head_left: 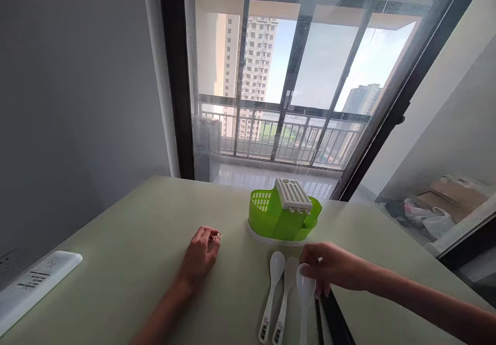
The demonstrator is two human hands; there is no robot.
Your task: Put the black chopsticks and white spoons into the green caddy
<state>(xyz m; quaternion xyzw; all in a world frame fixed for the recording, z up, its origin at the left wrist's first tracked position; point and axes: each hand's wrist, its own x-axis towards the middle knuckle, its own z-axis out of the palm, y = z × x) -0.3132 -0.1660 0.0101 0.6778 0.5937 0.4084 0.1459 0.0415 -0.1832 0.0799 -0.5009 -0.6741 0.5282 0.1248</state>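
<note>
My right hand (335,265) pinches a white spoon (304,309) by its bowl, and the handle points toward me. Left of that spoon lie two more white spoons: a far one (267,303) and a middle one (284,301), both with dark print on their handles. Under and beside my right hand are a thin black stick (319,322) and a wider black bundle (337,322), partly hidden, whose kind I cannot make out. My left hand (201,249) rests on the table with its fingers curled in, and nothing shows in it.
Just beyond the spoons stands a green utensil holder (271,218) with a white slotted top (293,196) and white base. A white power strip (39,283) lies at the table's left edge. Behind the pale table (127,262) is a glass door (279,128). Bags (436,221) sit at right.
</note>
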